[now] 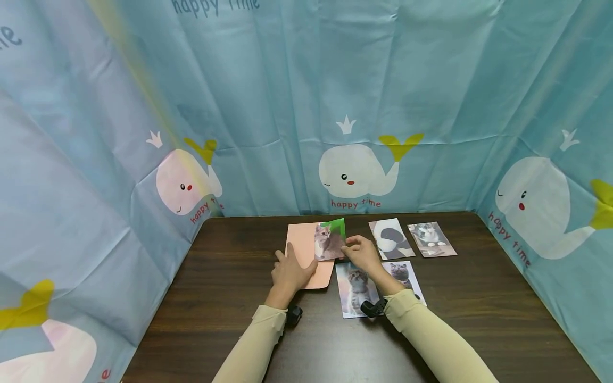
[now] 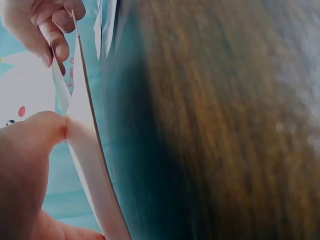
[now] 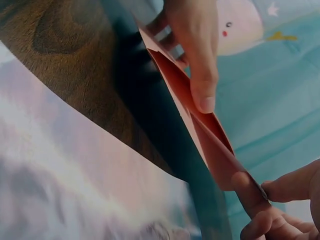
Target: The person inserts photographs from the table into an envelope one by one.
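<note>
A salmon-pink paper envelope (image 1: 301,239) lies on the dark table, its edge gaping in the right wrist view. My left hand (image 1: 292,270) grips it, thumb on the near face and fingers at the far side, as the right wrist view (image 3: 195,55) shows. Partly over or inside the envelope is a kitten picture card (image 1: 330,240) with a green corner; how deep it sits I cannot tell. My right hand (image 1: 362,254) pinches this card at its right edge between thumb and fingers, also seen in the right wrist view.
Below my right hand lie a tabby kitten card (image 1: 355,292) and a grey cat card (image 1: 401,272), partly covered by the forearm. Farther back are a black-and-white picture card (image 1: 390,239) and another cat card (image 1: 432,239). A blue whale-print curtain (image 1: 268,175) hangs behind the table.
</note>
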A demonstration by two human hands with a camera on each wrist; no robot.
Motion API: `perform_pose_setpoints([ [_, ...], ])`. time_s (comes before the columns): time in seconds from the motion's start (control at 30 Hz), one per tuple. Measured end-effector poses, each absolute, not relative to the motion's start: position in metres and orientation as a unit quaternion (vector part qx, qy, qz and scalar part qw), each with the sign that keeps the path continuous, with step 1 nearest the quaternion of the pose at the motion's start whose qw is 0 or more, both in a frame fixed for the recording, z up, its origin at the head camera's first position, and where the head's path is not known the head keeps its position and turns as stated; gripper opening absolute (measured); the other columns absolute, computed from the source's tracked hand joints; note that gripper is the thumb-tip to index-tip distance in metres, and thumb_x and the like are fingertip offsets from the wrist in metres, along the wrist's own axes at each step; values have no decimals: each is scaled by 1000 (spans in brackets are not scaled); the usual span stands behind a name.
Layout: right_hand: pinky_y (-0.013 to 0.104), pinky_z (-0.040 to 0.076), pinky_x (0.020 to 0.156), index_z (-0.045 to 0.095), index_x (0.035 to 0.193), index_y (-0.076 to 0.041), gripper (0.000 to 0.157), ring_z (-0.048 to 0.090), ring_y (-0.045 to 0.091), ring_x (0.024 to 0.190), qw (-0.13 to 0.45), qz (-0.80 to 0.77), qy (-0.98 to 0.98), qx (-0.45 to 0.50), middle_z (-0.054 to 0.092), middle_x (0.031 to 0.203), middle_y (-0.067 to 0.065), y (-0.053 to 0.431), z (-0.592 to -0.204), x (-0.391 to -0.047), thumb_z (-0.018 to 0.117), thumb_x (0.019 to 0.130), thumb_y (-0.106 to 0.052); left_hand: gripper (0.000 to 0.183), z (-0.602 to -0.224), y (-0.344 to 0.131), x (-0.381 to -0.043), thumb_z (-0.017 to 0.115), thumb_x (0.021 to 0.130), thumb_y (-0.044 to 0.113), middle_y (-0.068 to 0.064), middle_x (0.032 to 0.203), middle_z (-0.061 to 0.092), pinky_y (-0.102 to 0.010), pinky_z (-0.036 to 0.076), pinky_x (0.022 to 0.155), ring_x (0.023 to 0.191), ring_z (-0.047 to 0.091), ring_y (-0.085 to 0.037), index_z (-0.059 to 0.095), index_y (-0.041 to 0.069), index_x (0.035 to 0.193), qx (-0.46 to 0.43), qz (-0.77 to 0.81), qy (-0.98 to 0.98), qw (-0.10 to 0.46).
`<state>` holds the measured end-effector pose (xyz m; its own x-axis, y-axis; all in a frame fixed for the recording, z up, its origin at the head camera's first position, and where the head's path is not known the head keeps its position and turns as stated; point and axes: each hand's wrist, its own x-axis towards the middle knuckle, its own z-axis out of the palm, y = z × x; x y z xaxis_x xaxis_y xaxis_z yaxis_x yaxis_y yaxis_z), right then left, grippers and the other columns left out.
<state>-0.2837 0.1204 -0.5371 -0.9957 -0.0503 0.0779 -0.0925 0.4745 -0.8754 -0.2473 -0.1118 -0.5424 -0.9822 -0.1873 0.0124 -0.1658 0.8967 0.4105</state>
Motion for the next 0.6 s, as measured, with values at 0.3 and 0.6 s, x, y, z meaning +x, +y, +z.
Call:
perform_pose_setpoints([
  [0.3, 30, 51, 65, 76, 115, 2, 24, 71, 19, 76, 31, 515, -856, 32, 80, 89, 12, 105, -540, -292, 76, 99, -15, 109, -540, -109, -248, 70, 90, 71, -36, 141, 44, -60, 57, 85, 105, 66, -51, 35, 1, 166, 89, -209, -973, 32],
  [0.6, 34, 57, 70, 78, 116, 2, 24, 77, 26, 88, 20, 509, -860, 24, 80, 99, 15, 91, -542, -292, 74, 98, -14, 109, -541, -108, -247, 71, 90, 71, -36, 143, 43, -59, 58, 83, 104, 66, -51, 34, 1, 166, 88, -204, -974, 32],
])
